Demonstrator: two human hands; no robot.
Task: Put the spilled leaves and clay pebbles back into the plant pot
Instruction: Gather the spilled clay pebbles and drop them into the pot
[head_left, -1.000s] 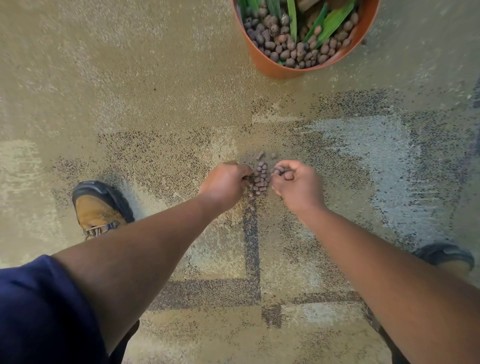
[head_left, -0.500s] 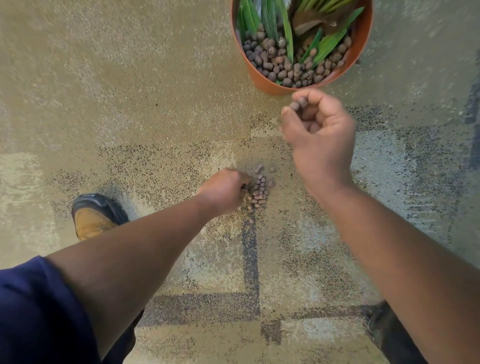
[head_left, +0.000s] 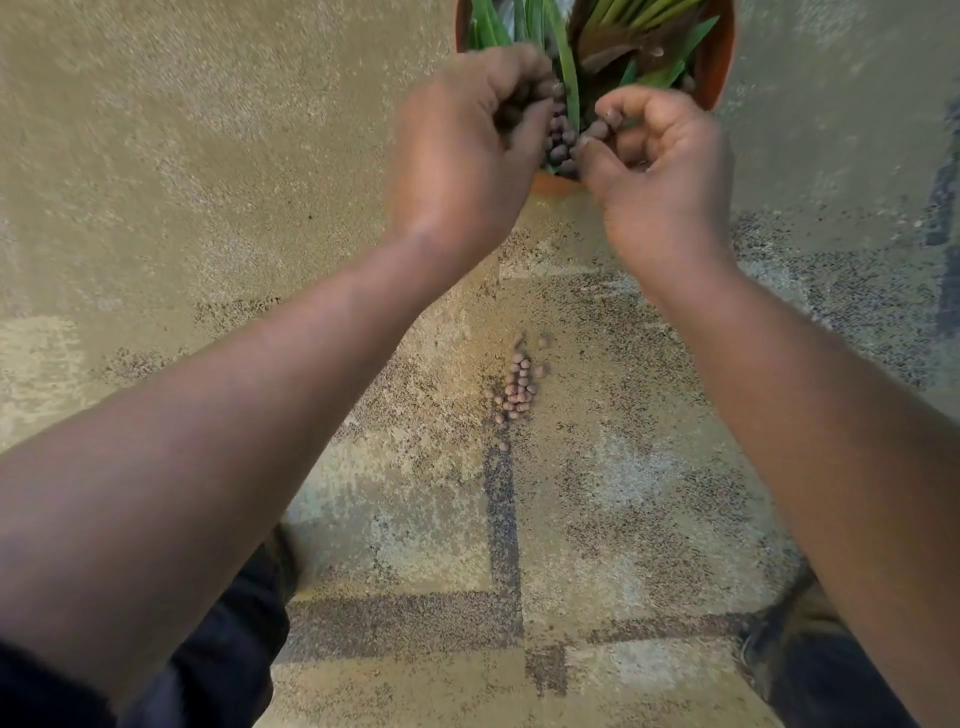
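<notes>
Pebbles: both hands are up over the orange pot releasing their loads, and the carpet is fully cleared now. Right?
Not quite. The head view shows a small pile of clay pebbles on the carpet, between the forearms. The rest holds: left hand and right hand are over the orange pot, letting pebbles go.

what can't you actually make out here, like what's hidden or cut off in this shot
Head view only:
- Plant pot: far rim cut off by the top edge; near rim mostly behind both hands.
- Left hand: motion-blurred, so whether its curled fingers enclose pebbles is unclear.
- Right hand: pebbles show at its fingertips; the palm's contents are hidden.
- Spilled clay pebbles on the carpet: too small to count.
- Shoe: largely behind the right forearm.
</notes>
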